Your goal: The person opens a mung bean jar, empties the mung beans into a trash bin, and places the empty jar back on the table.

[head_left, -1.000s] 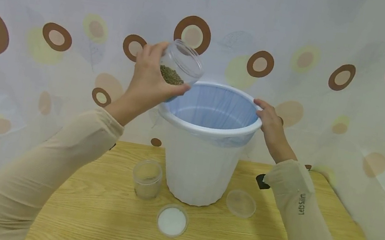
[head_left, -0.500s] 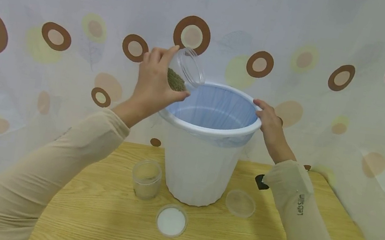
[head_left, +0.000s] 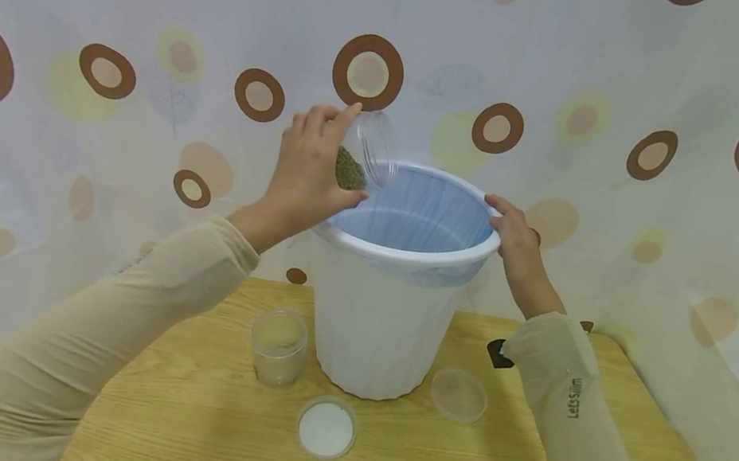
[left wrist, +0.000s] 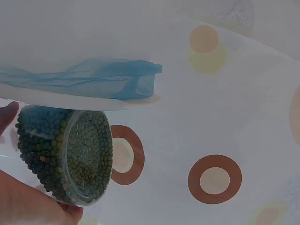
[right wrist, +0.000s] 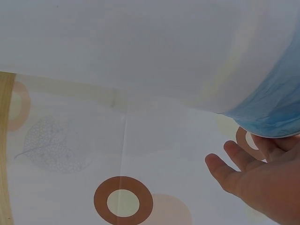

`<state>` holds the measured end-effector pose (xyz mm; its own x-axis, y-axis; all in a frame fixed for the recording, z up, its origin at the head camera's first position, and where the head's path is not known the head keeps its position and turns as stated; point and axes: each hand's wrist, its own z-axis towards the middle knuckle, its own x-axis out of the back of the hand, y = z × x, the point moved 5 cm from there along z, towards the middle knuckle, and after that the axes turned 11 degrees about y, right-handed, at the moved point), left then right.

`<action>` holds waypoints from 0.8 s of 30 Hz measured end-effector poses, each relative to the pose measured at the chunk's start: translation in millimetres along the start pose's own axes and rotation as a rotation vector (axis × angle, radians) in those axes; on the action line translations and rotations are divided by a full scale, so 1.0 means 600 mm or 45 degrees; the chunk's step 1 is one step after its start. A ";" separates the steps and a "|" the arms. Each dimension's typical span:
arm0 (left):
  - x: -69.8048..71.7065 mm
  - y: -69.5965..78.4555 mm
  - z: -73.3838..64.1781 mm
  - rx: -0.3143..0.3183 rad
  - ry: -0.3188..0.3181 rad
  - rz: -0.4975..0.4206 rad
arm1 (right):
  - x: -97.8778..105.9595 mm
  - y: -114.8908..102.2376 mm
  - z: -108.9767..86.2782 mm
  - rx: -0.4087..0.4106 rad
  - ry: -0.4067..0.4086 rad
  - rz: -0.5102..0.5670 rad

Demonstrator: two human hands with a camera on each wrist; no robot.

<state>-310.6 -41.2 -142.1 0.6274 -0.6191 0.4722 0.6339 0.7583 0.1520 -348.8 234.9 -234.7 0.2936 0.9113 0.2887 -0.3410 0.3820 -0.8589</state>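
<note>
My left hand point(head_left: 310, 165) grips a clear plastic jar point(head_left: 378, 147) around its side, fingers above and thumb below. Small green beans point(head_left: 350, 171), which look like mung beans, lie in it; the left wrist view shows them through the jar's bottom point(left wrist: 86, 154). The jar is tipped on its side, its mouth facing right over the near-left rim of a white trash bin point(head_left: 379, 329). A blue bag point(head_left: 428, 199) lines the bin and folds over its rim. At the right side of the rim, my right hand point(head_left: 518, 246) holds on with its fingertips, other fingers loose outside point(right wrist: 234, 164).
On the wooden table point(head_left: 200, 429), a second clear jar point(head_left: 278, 349) stands left of the bin. A round container with white contents point(head_left: 327, 429) sits in front of it, and a clear lid point(head_left: 459, 395) lies to the right. Patterned sheeting point(head_left: 431, 23) hangs behind.
My left hand has moved right and slightly down, tipping the jar further so its mouth faces more sideways over the bin. The right hand stays at the rim.
</note>
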 end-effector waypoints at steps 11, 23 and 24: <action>-0.017 0.004 -0.009 -0.099 -0.024 0.101 | -0.001 0.000 -0.002 -0.003 -0.024 0.000; -0.033 0.012 -0.014 -0.164 -0.077 0.181 | 0.000 0.003 0.000 -0.011 -0.035 0.027; -0.034 0.012 -0.014 -0.165 -0.080 0.183 | 0.000 0.004 0.000 -0.009 -0.033 0.028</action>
<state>-315.2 -24.6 -157.9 0.6885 -0.4897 0.5349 0.5957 0.8025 -0.0321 -349.7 235.8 -236.7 0.2632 0.9231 0.2805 -0.3405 0.3609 -0.8682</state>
